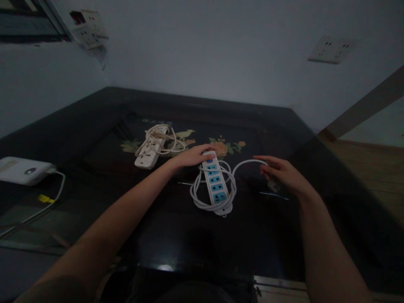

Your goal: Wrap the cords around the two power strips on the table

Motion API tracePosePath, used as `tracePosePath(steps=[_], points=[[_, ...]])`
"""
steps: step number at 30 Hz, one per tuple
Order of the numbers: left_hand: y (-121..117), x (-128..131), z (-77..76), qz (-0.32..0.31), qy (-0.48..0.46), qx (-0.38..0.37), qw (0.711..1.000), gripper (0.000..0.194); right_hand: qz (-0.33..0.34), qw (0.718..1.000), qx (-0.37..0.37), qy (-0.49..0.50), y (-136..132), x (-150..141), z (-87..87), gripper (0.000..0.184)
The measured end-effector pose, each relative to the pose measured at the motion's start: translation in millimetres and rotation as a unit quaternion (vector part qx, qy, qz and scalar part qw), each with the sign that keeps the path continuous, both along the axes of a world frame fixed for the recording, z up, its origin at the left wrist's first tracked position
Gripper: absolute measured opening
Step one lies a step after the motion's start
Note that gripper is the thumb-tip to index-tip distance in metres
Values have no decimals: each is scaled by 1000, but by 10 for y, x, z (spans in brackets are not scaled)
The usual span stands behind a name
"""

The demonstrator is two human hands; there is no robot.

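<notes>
In the middle of the dark glossy table point(176, 235) lies a white power strip point(216, 179) with blue sockets. Its white cord point(234, 191) is coiled loosely around it. At the strip's far end, my left hand point(196, 155) grips it, with the thumb on top near the switch. To the right, my right hand point(277, 170) is closed on the loose end of that cord, just above the table. The cord arcs from the coil up to these fingers. A blurred plug hangs below them.
Left of my left hand lies a second white power strip point(147, 153) with its cord bundled on top. At the far left sits a white device point(27, 170) with a cable point(61, 189) bearing a yellow tag. Wall sockets point(330, 49) are at the upper right.
</notes>
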State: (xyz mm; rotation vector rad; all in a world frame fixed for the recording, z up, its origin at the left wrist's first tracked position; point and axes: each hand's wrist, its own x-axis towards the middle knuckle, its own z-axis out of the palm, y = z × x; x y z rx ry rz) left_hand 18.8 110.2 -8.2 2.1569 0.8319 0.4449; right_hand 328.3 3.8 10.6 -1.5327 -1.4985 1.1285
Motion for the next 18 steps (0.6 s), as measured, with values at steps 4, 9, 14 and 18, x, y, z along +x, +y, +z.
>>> tracePosePath(steps=[4,9,14,18], points=[[-111,77,189,36,48,140,988,34,10,996,-68,48,-18,-25,-7,43],[-502,277,521,8,27,226,974,23,13,988,-104,111,-50,-117,61,53],[-756,442,434,-71,142,285,945,21,-28,983,-72,165,-48,-238,152,30],[-717,474,260,-82,191,281,937,21,-50,970,-47,233,-61,-343,222,17]])
